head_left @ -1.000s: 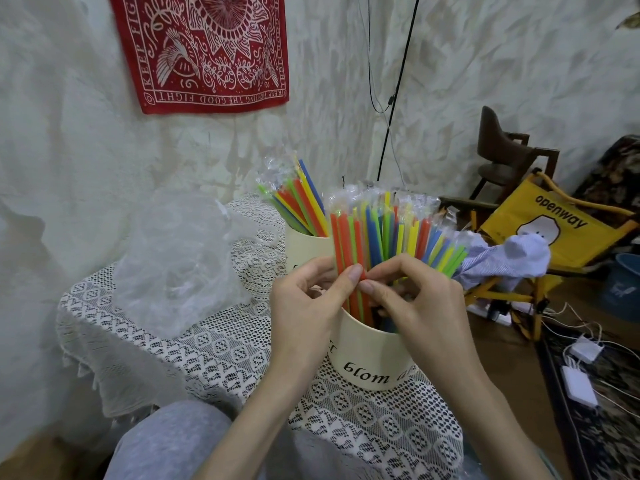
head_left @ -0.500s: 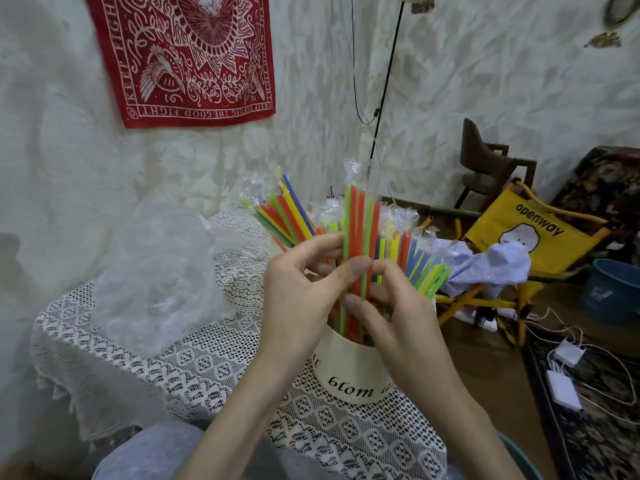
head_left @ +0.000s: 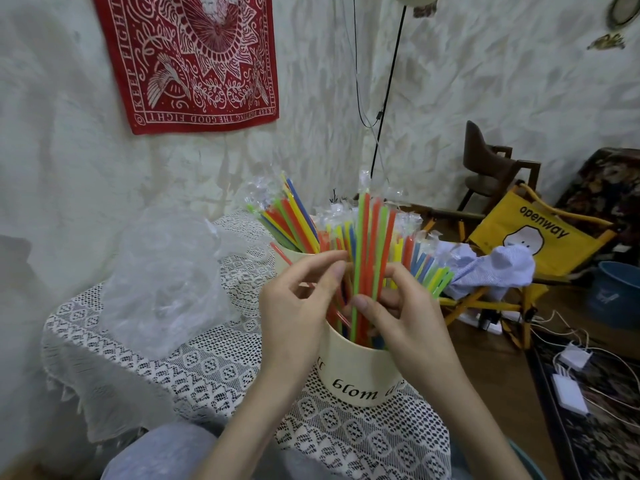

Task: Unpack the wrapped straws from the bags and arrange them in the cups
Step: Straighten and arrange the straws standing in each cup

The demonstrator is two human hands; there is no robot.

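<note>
Nearest to us, our right hand (head_left: pixel 401 317) pinches a small bunch of wrapped green and orange plastic straws (head_left: pixel 372 258) between thumb and fingers (head_left: pixel 362 302), holding it upright with its lower ends inside the cream cylindrical cup with black lettering (head_left: pixel 356 375). We judge the grip sits low on the bunch so the straws can be steered down among those already standing there. Our left hand (head_left: pixel 294 306) is beside it, fingers curled with their tips against the neighbouring straws; it seems to part them and make room, though we cannot tell whether it actually pinches one. The cup stands on the white lace-covered tabletop (head_left: pixel 166 375), close to its near edge, within easy reach.

Just behind it, a second cream cup (head_left: pixel 294 252) holds a slanted fan of wrapped straws. To the left lies a crumpled clear plastic bag (head_left: pixel 162 282), apparently emptied. Beyond the tabletop stands a yellow folding chair (head_left: pixel 540 237).
</note>
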